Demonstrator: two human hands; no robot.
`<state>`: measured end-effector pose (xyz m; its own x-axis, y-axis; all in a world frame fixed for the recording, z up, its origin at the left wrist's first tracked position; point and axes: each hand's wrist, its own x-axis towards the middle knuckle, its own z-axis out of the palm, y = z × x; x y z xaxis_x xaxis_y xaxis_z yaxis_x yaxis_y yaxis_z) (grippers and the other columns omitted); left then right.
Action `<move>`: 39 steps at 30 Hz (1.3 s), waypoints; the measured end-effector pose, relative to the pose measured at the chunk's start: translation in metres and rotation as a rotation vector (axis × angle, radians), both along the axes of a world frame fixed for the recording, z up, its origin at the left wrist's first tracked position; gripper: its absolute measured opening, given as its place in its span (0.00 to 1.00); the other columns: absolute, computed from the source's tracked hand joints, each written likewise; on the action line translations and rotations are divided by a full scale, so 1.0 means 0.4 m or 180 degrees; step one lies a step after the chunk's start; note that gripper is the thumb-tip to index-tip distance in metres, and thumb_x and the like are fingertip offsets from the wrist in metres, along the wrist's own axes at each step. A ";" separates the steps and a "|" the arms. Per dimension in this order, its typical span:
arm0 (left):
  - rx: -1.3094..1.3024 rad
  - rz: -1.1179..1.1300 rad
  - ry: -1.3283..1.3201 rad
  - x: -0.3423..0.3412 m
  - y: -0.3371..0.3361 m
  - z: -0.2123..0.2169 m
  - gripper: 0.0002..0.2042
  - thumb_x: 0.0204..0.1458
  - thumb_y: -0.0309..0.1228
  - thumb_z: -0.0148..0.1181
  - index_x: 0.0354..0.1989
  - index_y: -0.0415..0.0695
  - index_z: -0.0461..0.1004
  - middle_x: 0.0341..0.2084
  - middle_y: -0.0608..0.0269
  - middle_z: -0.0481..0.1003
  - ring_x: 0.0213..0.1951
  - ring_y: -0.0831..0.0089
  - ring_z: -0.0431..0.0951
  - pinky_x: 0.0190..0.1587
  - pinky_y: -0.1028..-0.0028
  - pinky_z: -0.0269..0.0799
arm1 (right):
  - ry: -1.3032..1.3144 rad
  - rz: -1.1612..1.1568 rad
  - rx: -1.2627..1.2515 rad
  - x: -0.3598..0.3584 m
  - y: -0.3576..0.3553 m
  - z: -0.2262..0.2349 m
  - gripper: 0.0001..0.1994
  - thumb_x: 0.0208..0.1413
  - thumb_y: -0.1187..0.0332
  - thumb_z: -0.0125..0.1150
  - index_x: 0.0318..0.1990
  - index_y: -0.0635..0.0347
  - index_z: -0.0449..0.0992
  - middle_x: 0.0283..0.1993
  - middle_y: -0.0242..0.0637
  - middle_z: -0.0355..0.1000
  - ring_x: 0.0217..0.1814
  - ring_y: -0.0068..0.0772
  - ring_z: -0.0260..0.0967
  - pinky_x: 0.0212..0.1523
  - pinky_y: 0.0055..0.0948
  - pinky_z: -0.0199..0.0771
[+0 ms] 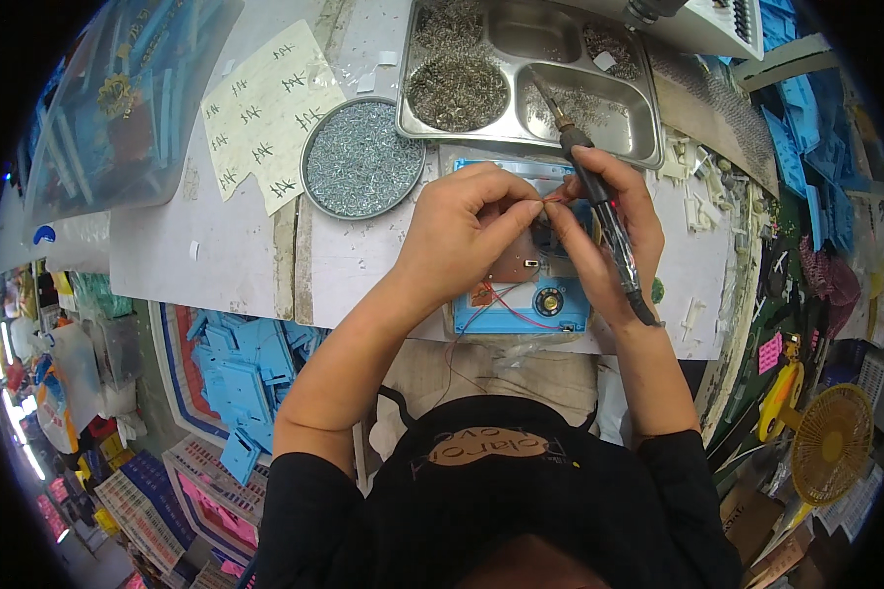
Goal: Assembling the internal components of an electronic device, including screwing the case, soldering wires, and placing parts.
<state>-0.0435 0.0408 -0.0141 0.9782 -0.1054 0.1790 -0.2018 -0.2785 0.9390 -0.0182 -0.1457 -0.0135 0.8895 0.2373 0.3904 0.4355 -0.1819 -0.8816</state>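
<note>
My right hand point(619, 211) holds a soldering iron point(607, 216) with a black handle; its bare metal tip points up and away over the steel tray. The thumb and fingers of that hand also come together against my left hand point(471, 221), which is closed in a pinch. Whatever sits between the fingertips is too small to make out. Right beneath both hands lies a light-blue plastic casing point(521, 319) with a brown circuit board point(514, 263), a round speaker-like part point(548, 301) and thin red wires point(516, 312).
A divided steel tray point(403, 123) holds springs and small metal parts. Beside it stand a round dish of screws point(363, 157) and a marked paper sheet point(265, 113). Blue casings point(241, 373) fill a crate at lower left; a yellow fan point(832, 442) is at right.
</note>
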 end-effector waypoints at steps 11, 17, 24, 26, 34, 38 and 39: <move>0.0422 0.0283 -0.0062 -0.022 -0.024 -0.010 0.03 0.51 0.22 0.64 0.30 0.35 0.76 0.40 0.61 0.67 0.28 0.84 0.71 0.29 0.82 0.67 | -0.0351 -0.0087 -0.0082 -0.047 -0.143 0.020 0.19 0.52 0.78 0.71 0.52 0.66 0.76 0.42 0.39 0.73 0.40 0.27 0.70 0.43 0.24 0.70; 0.0705 0.0279 -0.0108 -0.017 -0.030 -0.019 0.03 0.50 0.19 0.62 0.29 0.33 0.74 0.40 0.60 0.65 0.28 0.83 0.74 0.29 0.81 0.73 | -0.0270 -0.0002 0.0108 -0.102 -0.197 0.040 0.15 0.50 0.79 0.68 0.46 0.65 0.73 0.37 0.43 0.71 0.37 0.31 0.66 0.42 0.29 0.67; 0.0495 0.0513 -0.0155 -0.015 -0.041 -0.034 0.03 0.45 0.23 0.64 0.26 0.37 0.76 0.37 0.56 0.71 0.30 0.66 0.77 0.33 0.69 0.75 | -0.0865 0.0511 -0.0362 -0.072 -0.177 0.028 0.14 0.48 0.76 0.72 0.42 0.64 0.74 0.26 0.37 0.71 0.23 0.33 0.64 0.31 0.32 0.66; 0.0478 0.0570 -0.0185 -0.014 -0.043 -0.032 0.04 0.44 0.24 0.65 0.26 0.38 0.76 0.36 0.55 0.72 0.30 0.63 0.77 0.33 0.67 0.74 | -0.0865 0.0546 -0.0411 -0.068 -0.175 0.023 0.14 0.48 0.75 0.72 0.41 0.64 0.75 0.26 0.38 0.73 0.22 0.33 0.64 0.28 0.31 0.66; 0.0433 0.0607 -0.0258 -0.016 -0.044 -0.036 0.04 0.44 0.23 0.65 0.26 0.37 0.76 0.35 0.56 0.72 0.28 0.64 0.76 0.32 0.68 0.74 | -0.0921 0.0501 -0.0463 -0.069 -0.170 0.013 0.14 0.48 0.75 0.73 0.41 0.63 0.75 0.26 0.37 0.73 0.22 0.33 0.64 0.27 0.30 0.65; 0.0385 0.0621 -0.0243 -0.016 -0.044 -0.039 0.04 0.44 0.23 0.65 0.26 0.37 0.76 0.35 0.56 0.71 0.28 0.64 0.76 0.32 0.68 0.74 | -0.0931 0.0535 -0.0506 -0.066 -0.167 0.014 0.14 0.47 0.75 0.73 0.41 0.64 0.75 0.26 0.38 0.73 0.22 0.33 0.64 0.27 0.30 0.65; 0.0378 0.0620 -0.0249 -0.015 -0.044 -0.040 0.04 0.44 0.23 0.65 0.26 0.37 0.76 0.35 0.56 0.71 0.28 0.64 0.76 0.32 0.69 0.74 | -0.0924 0.0539 -0.0526 -0.066 -0.167 0.016 0.14 0.47 0.76 0.73 0.41 0.64 0.75 0.26 0.38 0.73 0.22 0.33 0.64 0.27 0.30 0.65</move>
